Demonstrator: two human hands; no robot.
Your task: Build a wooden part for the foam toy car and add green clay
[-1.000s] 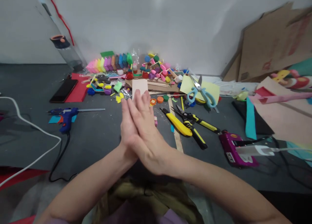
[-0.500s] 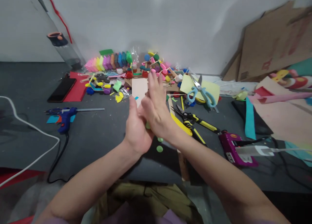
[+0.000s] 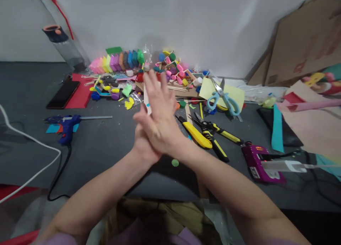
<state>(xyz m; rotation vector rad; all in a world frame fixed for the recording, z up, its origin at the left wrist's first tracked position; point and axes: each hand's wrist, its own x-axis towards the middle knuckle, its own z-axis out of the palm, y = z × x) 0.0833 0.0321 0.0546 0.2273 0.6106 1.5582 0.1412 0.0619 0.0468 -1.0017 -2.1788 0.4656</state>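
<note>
My right hand [image 3: 161, 120] lies across the palm of my left hand [image 3: 145, 145], its fingers stretched out and pointing to the wall. The left hand is mostly covered; its thumb side and heel show, and the palm looks flat. Whether anything sits between the palms is hidden. Behind the fingers, a pale card [image 3: 147, 99] with a small blue piece is partly visible. A green paper disc [image 3: 175, 163] lies under my right wrist. Just right of the hands are a yellow utility knife [image 3: 197, 134] and yellow-black pliers [image 3: 213, 138].
A blue glue gun [image 3: 66, 126], a phone [image 3: 63, 94] and a bottle [image 3: 65, 48] are at left. Colourful clay packs [image 3: 117, 62] and small craft parts line the wall. Light-blue scissors [image 3: 221, 96], a purple power strip [image 3: 259, 163] and cardboard [image 3: 306, 42] are at right.
My right hand has slid over the left palm, toward the left, and now covers more of it. The utility knife shows more fully. The view has shifted slightly.
</note>
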